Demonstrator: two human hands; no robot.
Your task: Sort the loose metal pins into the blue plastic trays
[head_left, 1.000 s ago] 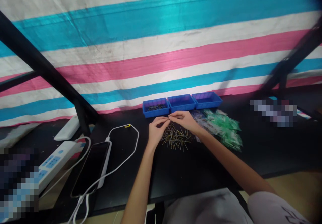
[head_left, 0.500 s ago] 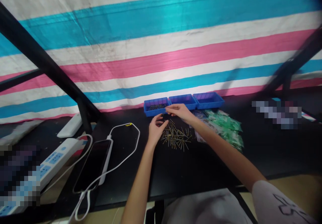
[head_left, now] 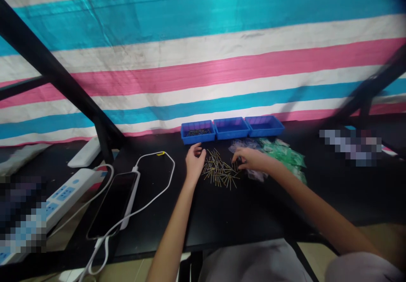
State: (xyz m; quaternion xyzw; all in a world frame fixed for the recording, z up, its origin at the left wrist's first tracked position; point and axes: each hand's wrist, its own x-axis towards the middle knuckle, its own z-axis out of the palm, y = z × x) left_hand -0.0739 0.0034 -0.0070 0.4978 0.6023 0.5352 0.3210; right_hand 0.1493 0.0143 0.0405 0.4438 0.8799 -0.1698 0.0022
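Note:
A loose pile of thin, brass-and-dark metal rods lies on the black table; whether they are screws or drill bits is too small to tell. My left hand rests at the pile's left edge, fingers loosely bent and thumb apart, nothing visible in it. Over the right edge of the pile, my right hand reaches down with thumb and fingers parted around the rods. Behind the pile, a blue tray contains similar rods. Beside it stand a middle blue tray and a right blue tray.
Green plastic packets and clear bags lie to the right. At left are a phone, a white cable and a power strip. Black frame bars slant up before a striped sheet.
My right hand has moved from beside the left and middle trays down to the pile's right edge. My left hand stays near the pile, its fingers and thumb closer together.

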